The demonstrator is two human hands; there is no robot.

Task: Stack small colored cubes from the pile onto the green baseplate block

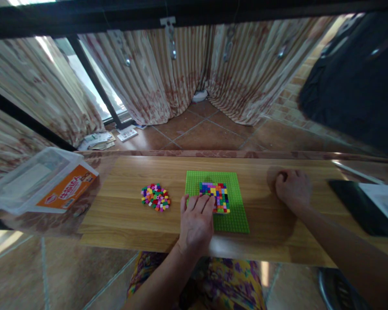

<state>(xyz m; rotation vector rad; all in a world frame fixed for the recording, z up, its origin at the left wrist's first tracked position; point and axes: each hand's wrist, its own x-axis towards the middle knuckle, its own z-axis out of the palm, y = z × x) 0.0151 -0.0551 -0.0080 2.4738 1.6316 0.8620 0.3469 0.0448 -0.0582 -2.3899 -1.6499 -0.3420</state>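
Note:
A green studded baseplate (239, 215) lies on the wooden table. On it sits a square patch of small multicoloured toy bricks (222, 198), packed closely together. My left hand (197, 219) reaches over the plate's left part, its fingers bent and its fingertips at the patch's lower left. Whatever those fingertips pinch, if anything, is hidden. Left of the plate is a loose heap of toy bricks (155, 197) in many colours. My right hand (292, 189) rests on the table to the right of the plate, curled into a loose fist, with nothing visible in it.
A clear plastic box (51, 163) with an orange label stands at the table's left end. A dark flat object (358, 206) with white paper (383, 200) lies at the right end. Striped curtains (181, 73) hang beyond the tiled floor.

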